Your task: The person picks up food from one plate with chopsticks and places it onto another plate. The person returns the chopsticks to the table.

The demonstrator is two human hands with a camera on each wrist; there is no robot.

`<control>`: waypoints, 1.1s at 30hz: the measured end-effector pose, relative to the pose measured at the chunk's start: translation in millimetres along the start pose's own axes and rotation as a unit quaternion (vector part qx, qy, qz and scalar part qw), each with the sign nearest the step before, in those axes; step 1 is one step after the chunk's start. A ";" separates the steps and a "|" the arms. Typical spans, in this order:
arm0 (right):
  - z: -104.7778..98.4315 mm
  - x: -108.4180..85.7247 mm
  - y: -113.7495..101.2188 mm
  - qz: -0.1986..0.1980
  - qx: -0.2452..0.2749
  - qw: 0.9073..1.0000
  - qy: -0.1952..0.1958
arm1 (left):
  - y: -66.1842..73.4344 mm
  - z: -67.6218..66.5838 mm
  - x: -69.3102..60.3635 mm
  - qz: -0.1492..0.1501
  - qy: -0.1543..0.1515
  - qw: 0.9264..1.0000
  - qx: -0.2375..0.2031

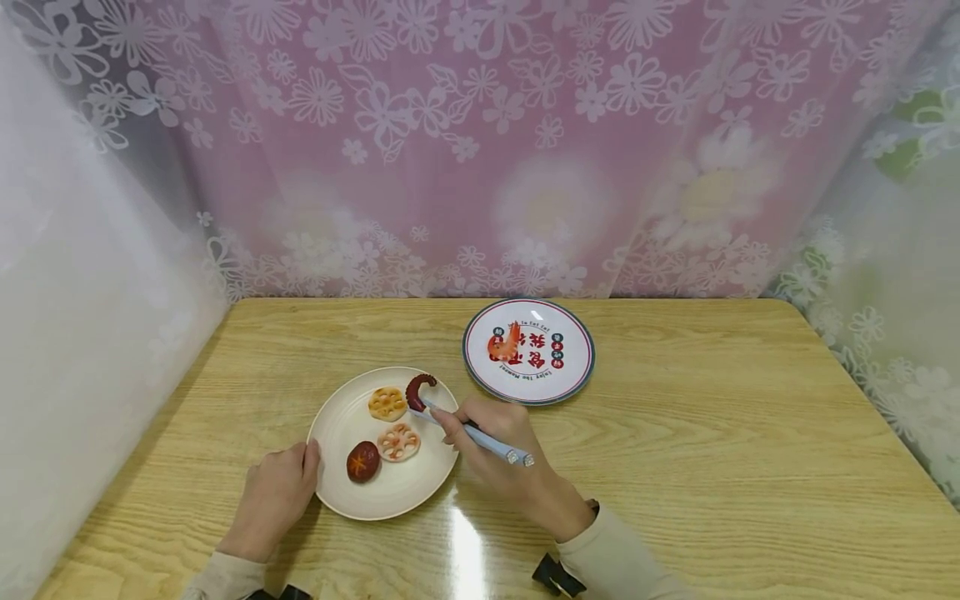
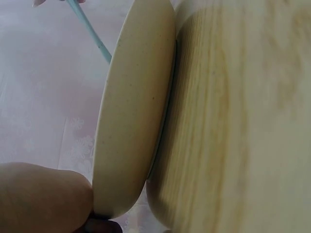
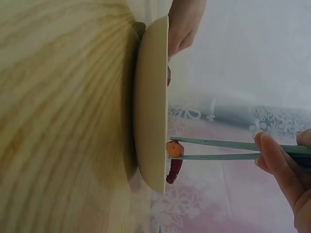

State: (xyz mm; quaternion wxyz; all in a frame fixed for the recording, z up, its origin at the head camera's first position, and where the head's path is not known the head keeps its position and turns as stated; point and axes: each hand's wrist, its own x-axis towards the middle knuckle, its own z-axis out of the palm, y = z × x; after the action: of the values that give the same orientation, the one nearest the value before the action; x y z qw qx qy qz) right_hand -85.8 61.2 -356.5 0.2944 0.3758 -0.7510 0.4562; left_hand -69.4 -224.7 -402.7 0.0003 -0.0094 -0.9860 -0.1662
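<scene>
My left hand [image 1: 276, 497] holds the left rim of a cream plate [image 1: 335, 429], thumb and a finger at its edge. In my right hand [image 1: 517, 483] is a pair of light blue chopsticks [image 1: 487, 442] with sparkly ends. Their tips lie on either side of a dark red octopus tentacle [image 3: 173, 171] at the plate's far right; the right wrist view shows its orange cut end between them. Also on the plate are a yellowish lotus root slice [image 1: 387, 404], a paler lotus root slice [image 1: 399, 442] and a brown mushroom cap [image 1: 363, 462] with a star cut.
Behind and right of the cream plate stands a white plate [image 1: 528, 388] with a dark rim and red lettering, and a shrimp [image 1: 506, 344] lies on it. The wooden table [image 1: 712, 450] ends at a pink flowered curtain [image 1: 547, 167], with pale curtains at both sides.
</scene>
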 end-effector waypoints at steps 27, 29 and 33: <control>27.6 -13.2 -16.1 -0.057 0.023 0.998 -0.035 | -0.1 1.2 0.0 0.002 0.006 1.000 -0.004; 29.8 -13.4 -15.9 -0.059 0.030 0.997 -0.033 | -0.1 1.6 -0.2 0.001 0.011 1.000 -0.004; 34.9 -14.5 -17.9 -0.050 0.042 0.997 -0.045 | -0.2 2.1 -0.6 0.000 0.018 1.000 -0.002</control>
State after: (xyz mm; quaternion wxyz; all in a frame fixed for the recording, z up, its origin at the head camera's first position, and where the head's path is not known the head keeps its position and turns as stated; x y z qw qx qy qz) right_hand -66.5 28.5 -374.0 0.2667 0.4448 -0.7242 0.4545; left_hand -68.8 -224.2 -404.8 0.0185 -0.0062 -0.9855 -0.1685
